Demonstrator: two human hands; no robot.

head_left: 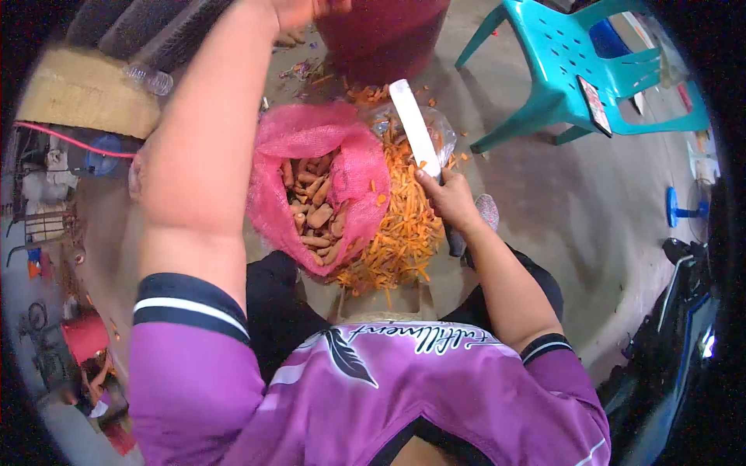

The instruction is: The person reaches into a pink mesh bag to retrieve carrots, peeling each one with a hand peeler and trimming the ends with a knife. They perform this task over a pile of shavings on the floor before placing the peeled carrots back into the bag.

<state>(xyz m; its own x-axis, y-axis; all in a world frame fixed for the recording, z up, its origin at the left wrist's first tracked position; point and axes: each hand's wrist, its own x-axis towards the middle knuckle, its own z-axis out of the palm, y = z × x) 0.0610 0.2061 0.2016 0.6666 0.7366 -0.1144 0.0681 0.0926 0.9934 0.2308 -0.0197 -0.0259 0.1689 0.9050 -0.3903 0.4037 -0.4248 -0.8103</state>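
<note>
My right hand (452, 200) is closed around a large knife (416, 124), whose broad pale blade points up and away from me. Under it spreads a heap of orange sliced root pieces (404, 225), partly on a clear plastic bag (444, 138). A pink mesh sack (361, 159) stands left of the heap, its mouth open on whole brown roots (318, 213). My left arm reaches forward past the sack. At the top edge my left hand (299, 11) is partly cut off, near a dark red container (381, 39), and its grip is hidden.
A teal plastic chair (556, 74) at the upper right holds a phone-like flat object (594, 105). A tan block-like object (85, 93) lies at the upper left. A motorcycle-like dark shape (676, 311) stands far right. Another person (101, 388) is at the lower left.
</note>
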